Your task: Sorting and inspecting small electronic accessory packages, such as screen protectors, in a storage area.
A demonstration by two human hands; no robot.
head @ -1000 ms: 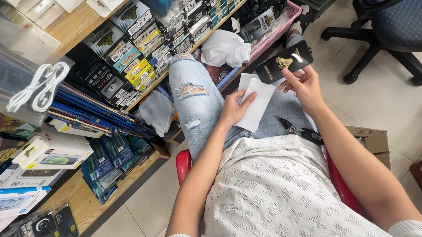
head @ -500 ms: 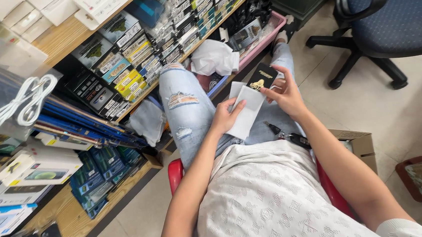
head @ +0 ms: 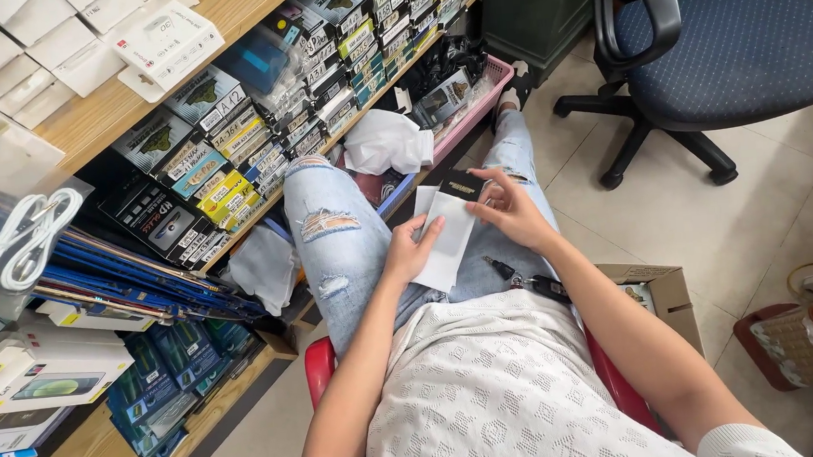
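Note:
I sit on a red stool (head: pixel 319 369) with my legs in torn blue jeans (head: pixel 330 239) stretched out in front. My left hand (head: pixel 410 249) grips the lower edge of a white sheet or sleeve (head: pixel 449 235) lying over my lap. My right hand (head: pixel 512 212) holds the sheet's far side and pinches a small black flat package (head: pixel 461 187) at its top edge. Both hands are close together above my thighs.
Wooden shelves (head: pixel 117 111) at left hold several small boxed accessories, white boxes and coiled white cables (head: pixel 16 245). A pink basket (head: pixel 474 107) and white bags lie by my feet. A blue office chair (head: pixel 731 48) stands at right, a cardboard box (head: pixel 658 291) beside the stool.
My right hand has lowered the black package from in front of me down onto the top of the white sheet. The view has tilted down and right.

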